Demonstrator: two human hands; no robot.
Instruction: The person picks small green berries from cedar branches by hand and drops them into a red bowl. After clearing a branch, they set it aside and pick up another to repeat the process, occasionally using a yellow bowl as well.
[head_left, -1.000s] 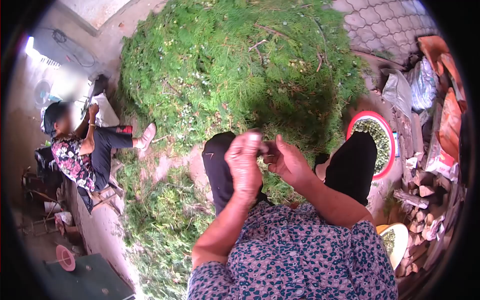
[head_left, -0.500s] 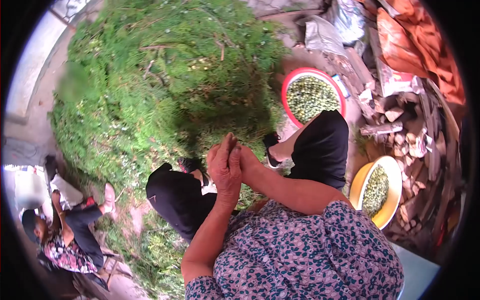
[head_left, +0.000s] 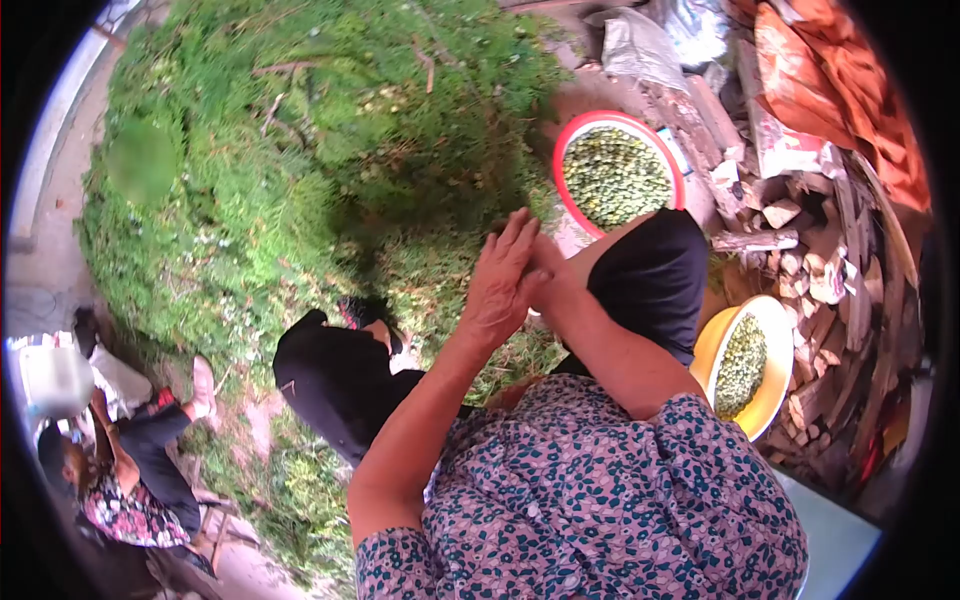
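While left hand (head_left: 497, 285) is being pressed flat against right hand (head_left: 548, 288), any contents are being hidden, can't tell; red basin (head_left: 612, 116) of green pods (head_left: 615, 180) is being seen just beyond the fingertips.

Rural yard: heap of cut greenery (head_left: 300, 130), stacked firewood (head_left: 810, 270), basins of green pods (head_left: 617, 177).

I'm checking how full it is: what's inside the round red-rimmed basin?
The round red-rimmed basin is filled nearly to its rim with small green round pieces. A black-trousered knee covers its near edge, and the bottom under the pieces is hidden.
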